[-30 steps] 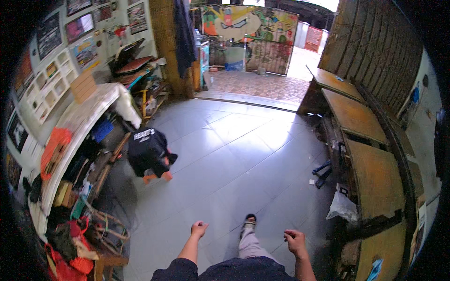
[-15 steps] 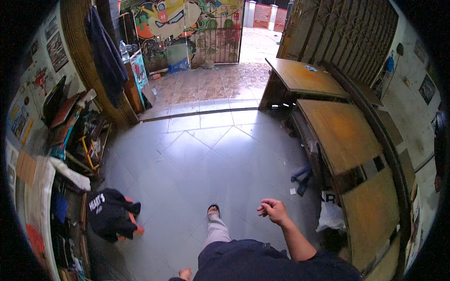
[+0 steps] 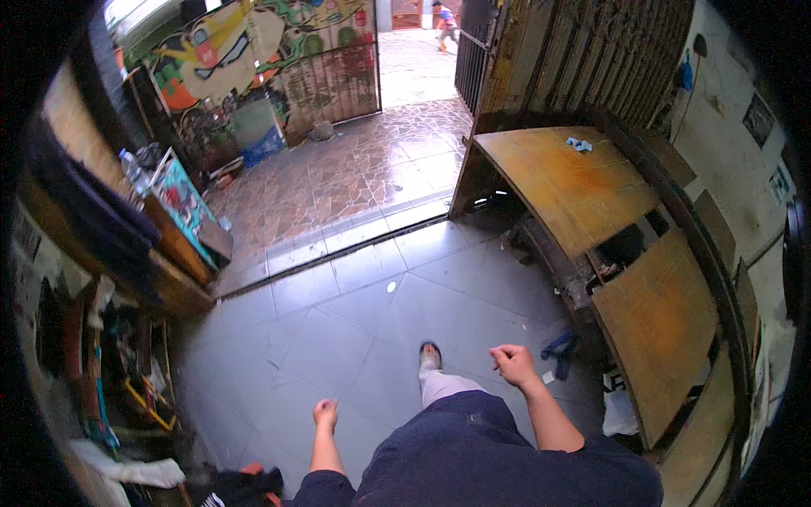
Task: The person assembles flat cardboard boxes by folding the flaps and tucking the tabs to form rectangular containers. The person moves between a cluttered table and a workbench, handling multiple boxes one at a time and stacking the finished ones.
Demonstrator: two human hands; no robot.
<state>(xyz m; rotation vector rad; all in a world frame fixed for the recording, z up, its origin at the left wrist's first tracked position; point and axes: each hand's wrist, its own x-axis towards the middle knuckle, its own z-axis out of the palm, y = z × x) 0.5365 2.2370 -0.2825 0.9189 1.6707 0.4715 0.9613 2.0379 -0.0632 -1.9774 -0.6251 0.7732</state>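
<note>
My left hand hangs low at my side over the grey tiled floor, fingers curled shut, holding nothing. My right hand is raised in front of my hip, fingers loosely closed, also holding nothing. One foot in a sandal steps forward between the two hands. The right hand is nearest to the wooden workbench on the right.
Long wooden benches run along the right wall, with a blue object and a white bag on the floor below. Cluttered shelves line the left. An open doorway leads to a brown-tiled yard with a painted wall. A distant person walks outside.
The view has swung toward the doorway. My left hand has come into sight at the lower left, and the person crouching on the floor has slipped to the bottom edge.
</note>
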